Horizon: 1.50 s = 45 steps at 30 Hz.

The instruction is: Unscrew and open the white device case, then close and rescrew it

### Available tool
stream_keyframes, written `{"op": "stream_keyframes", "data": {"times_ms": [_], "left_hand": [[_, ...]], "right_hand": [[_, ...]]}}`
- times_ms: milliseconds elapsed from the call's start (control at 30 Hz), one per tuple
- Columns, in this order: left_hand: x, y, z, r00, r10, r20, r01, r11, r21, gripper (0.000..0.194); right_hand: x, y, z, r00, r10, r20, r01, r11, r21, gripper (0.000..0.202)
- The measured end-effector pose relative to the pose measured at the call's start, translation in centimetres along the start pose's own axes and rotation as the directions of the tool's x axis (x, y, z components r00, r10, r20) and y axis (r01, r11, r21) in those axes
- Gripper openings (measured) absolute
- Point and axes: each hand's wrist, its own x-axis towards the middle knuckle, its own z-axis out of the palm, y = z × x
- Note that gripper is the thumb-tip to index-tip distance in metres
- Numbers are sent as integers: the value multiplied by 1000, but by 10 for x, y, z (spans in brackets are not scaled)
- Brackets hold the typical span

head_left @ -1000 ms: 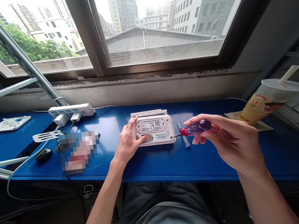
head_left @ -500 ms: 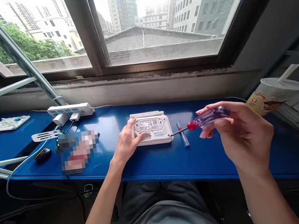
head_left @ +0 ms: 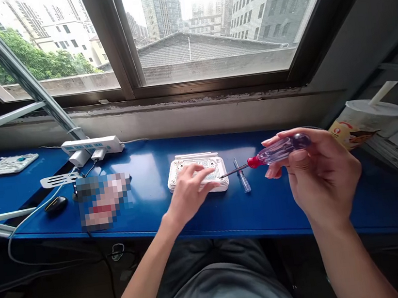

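Note:
A white router-like box [head_left: 174, 177] lies on the blue table, its perforated, labelled face up. My left hand [head_left: 192, 189] is over its middle, thumb and forefinger apart near the screwdriver tip, with nothing visible between them; it hides much of the label. My right hand [head_left: 319, 167] is closed round the clear purple handle of a red-collared screwdriver [head_left: 276, 150]. The shaft points left, its tip over the box's right part; contact is unclear. A second, smaller screwdriver [head_left: 243, 180] lies just right of the box.
On the left are a power strip [head_left: 92, 144] with plugs, a black mouse [head_left: 56, 205], cables and a pixelated item [head_left: 107, 202]. A white part [head_left: 10, 165] lies at the far left. A lidded cup [head_left: 358, 120] with a straw stands at the right, beside white items.
My left hand has moved right from the box's left edge onto its middle. The box looks turned, and the screwdriver tip has shifted slightly left and up from its lower right corner.

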Motion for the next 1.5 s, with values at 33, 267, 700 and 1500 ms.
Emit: {"op": "stream_keyframes", "data": {"times_ms": [33,267,700,1500], "left_hand": [[3,6,6,999,42,14,-42,999,-17,37],[18,13,17,994,109,9,-108,988,-114,26],[46,45,50,888,189,418,-333,893,304,26],[-84,38,-4,902,200,383,-307,920,244,71]], "right_hand": [[0,1,0,1000,-1,-13,1,1000,5,22],[9,-2,-6,975,-163,-148,157,986,-49,27],[-44,78,-66,939,-109,327,274,810,-518,25],[-74,97,-79,822,184,539,297,670,-680,32]]}}
